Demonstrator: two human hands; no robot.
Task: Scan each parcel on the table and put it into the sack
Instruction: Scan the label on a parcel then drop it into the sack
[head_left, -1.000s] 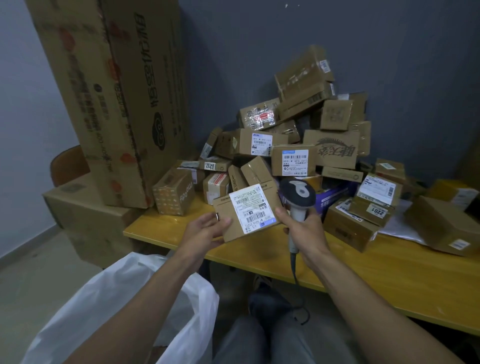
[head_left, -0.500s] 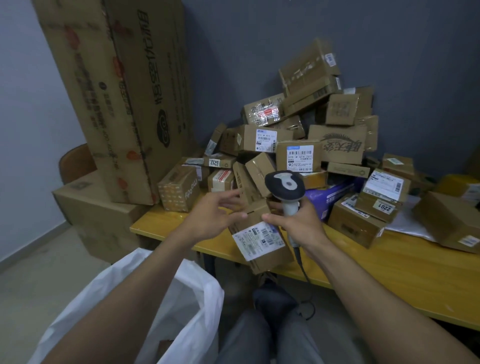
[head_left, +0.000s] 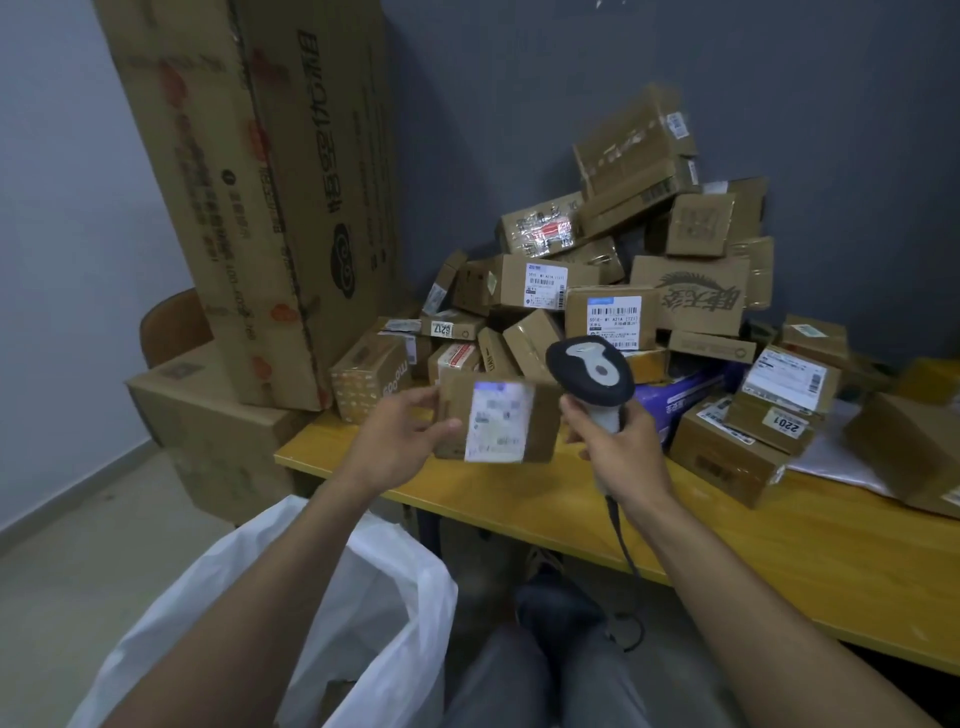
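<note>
A small cardboard parcel with a white label facing me hovers, blurred, just above the front edge of the yellow table. My left hand grips its left end, thumb on the front face. My right hand holds the grey handle of a black barcode scanner, whose head sits just right of and above the parcel. Its fingertips are close to the parcel's right edge. The white sack stands open on the floor below my left forearm.
A tall heap of labelled parcels fills the back of the table against the dark wall. A large upright carton leans at the left on another carton. The scanner cable hangs over the table edge.
The parcel has come up from a low tilt at the table edge to upright with its label towards me, and my left hand now grips its left end. The scanner has barely moved.
</note>
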